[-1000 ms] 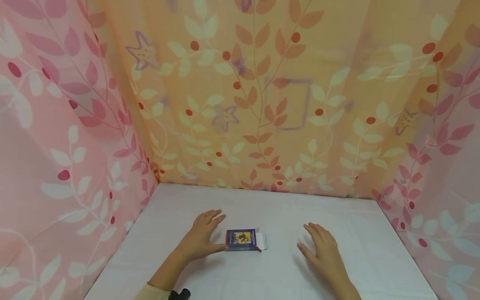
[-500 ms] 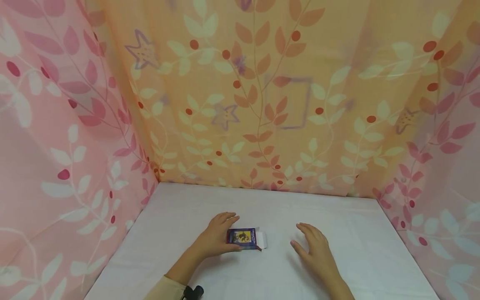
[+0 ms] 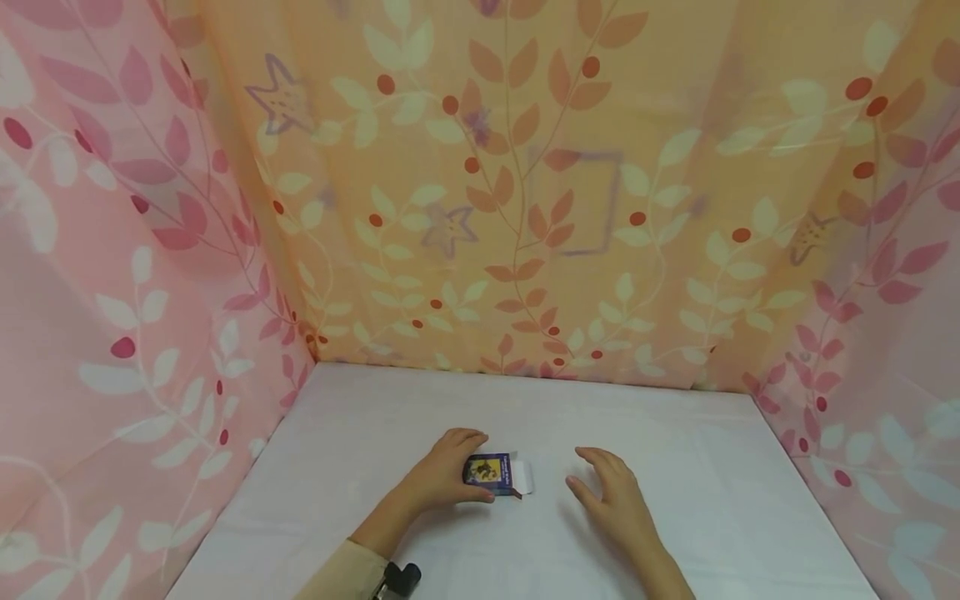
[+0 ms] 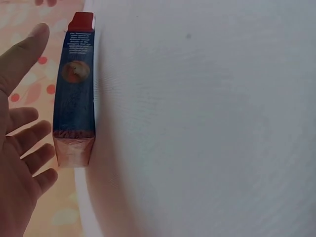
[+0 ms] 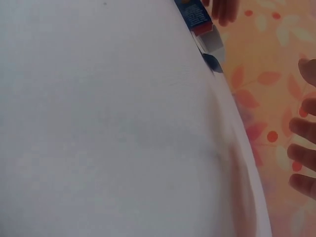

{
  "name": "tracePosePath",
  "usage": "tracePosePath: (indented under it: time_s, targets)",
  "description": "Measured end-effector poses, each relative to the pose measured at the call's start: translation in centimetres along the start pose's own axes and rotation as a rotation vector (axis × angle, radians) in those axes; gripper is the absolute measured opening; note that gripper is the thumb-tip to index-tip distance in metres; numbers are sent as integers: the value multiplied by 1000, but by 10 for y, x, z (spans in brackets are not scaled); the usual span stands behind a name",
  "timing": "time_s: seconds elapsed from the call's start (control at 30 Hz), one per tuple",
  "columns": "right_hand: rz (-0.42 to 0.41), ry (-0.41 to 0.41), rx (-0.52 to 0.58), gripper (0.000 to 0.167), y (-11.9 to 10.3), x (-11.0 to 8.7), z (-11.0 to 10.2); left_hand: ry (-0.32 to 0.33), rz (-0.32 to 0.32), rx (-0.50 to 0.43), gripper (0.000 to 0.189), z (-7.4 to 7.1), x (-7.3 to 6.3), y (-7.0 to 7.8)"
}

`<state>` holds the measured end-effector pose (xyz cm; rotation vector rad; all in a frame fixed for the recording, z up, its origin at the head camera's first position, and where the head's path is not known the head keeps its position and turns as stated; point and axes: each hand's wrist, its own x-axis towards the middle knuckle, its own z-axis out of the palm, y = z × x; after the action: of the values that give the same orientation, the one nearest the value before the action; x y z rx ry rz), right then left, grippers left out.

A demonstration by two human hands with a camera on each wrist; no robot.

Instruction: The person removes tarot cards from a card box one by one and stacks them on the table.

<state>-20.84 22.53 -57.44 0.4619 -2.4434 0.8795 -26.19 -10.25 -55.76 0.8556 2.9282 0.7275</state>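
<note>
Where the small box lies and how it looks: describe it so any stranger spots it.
In front of the leafy orange curtain is a white table. On it, between the left hand and the right hand and nearer the left, lies a small box. Its dark blue face with a yellow picture, and a white flap open toward the right hand, set it apart from the plain table.

Soft shadows, dim wrist views
</note>
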Motion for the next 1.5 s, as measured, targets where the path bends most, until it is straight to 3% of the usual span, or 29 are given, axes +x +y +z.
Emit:
tracePosePath:
  time_s: [0.33, 0.63, 0.9, 1.27, 1.5]
  targets:
    - [2, -23, 12, 46, -9, 6, 10, -41, -13, 12, 90, 4, 6, -1]
    - [36, -48, 34, 44, -15, 8, 19, -60, -14, -30, 84, 7, 8, -5]
    - [17, -43, 34, 44, -17, 6, 24, -93, -22, -81, 79, 10, 9, -7]
    - [9, -36, 41, 41, -22, 7, 23, -89, -47, -103, 74, 13, 9, -7]
    - [2, -37, 67, 39, -27, 11, 20, -63, -66, -151, 73, 8, 1, -4]
